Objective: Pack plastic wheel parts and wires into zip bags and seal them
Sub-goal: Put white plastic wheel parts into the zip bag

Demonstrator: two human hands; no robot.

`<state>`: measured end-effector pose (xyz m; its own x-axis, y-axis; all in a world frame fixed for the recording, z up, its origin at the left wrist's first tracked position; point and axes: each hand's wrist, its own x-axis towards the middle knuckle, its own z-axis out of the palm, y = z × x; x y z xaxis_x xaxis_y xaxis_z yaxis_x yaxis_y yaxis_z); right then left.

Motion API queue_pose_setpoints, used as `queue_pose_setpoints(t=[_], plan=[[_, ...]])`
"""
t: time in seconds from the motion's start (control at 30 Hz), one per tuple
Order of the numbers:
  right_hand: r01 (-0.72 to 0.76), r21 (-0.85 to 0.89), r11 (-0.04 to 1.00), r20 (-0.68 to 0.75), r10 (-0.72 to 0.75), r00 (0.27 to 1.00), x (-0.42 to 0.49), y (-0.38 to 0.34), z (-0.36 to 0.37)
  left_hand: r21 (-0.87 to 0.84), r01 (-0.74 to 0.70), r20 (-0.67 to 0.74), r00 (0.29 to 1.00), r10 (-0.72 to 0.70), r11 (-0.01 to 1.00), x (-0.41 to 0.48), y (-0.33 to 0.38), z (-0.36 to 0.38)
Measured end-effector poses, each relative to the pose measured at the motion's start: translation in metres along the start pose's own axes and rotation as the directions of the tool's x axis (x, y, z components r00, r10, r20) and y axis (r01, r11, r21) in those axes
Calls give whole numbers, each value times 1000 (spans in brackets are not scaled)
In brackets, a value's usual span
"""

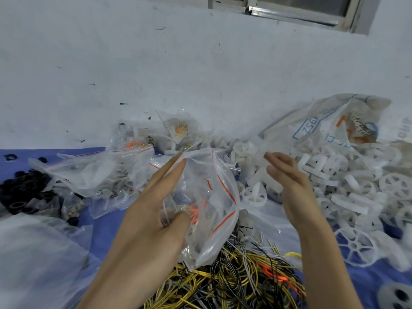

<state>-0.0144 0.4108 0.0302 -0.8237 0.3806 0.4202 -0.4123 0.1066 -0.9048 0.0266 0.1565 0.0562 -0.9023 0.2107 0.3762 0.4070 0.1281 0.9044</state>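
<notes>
Zip bag [214, 197] is pinched by left hand [151, 208]; right hand [289, 184], at its three o'clock, is held slack-fingered over wheel parts [347, 192].

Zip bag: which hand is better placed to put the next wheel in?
Right, probably. The left hand pinches the bag, so it is busy; the right hand looks empty and hovers right by the wheels.

White wall [156, 63], scuffed and speckled, fills twelve o'clock; metal-framed window [301, 10] at one; blue cloth [102, 237] covers the surface below.
</notes>
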Motion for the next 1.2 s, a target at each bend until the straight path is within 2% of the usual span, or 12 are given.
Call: queue_pose_setpoints(t=[0.07, 0.17, 0.27, 0.37, 0.47, 0.53, 0.6, 0.77, 0.83, 0.9, 1.03, 1.2], plan=[[58, 186, 981, 24, -64, 998, -6, -25, 1, -22, -10, 14, 1000, 10, 1000, 1, 1, -1], [100, 447, 889, 151, -186, 971, -21, -60, 9, -66, 16, 29, 999, -14, 998, 2, -3, -1], [84, 594, 800, 194, -244, 950, -37, -86, 25, -49, -39, 53, 998, 41, 998, 0, -1, 0], [33, 654, 756, 237, -246, 940, -52, -100, 40, -24, -78, 63, 995, 80, 997, -2, 1, 0], [-17, 565, 825, 339, -214, 916, -63, -104, 52, 21, -129, 97, 987, 127, 991, -4, 10, 1], [24, 414, 910, 325, -172, 930, -66, -101, 57, 21, -171, 112, 979, 168, 985, -5, 17, 1], [55, 285, 957, 257, -132, 957, -67, -98, 61, 43, -157, 119, 981, 151, 987, -6, 19, 1], [251, -40, 967, 190, -239, 952, -70, -100, 65, 34, -50, 92, 995, 46, 998, -11, 21, -1], [281, -118, 952, 191, -256, 948, -69, -100, 65, 49, -18, 105, 994, 13, 999, -13, 27, 1], [299, -84, 951, 173, -281, 944, -69, -98, 68, 38, 20, 116, 993, -25, 999, -14, 31, 4], [287, 145, 947, 76, -300, 951, -67, -96, 68, 11, 44, 103, 994, -45, 999, -14, 31, 6], [314, 163, 935, 70, -328, 942, -64, -95, 65, -62, 43, 66, 997, -39, 997, -14, 31, 4]])
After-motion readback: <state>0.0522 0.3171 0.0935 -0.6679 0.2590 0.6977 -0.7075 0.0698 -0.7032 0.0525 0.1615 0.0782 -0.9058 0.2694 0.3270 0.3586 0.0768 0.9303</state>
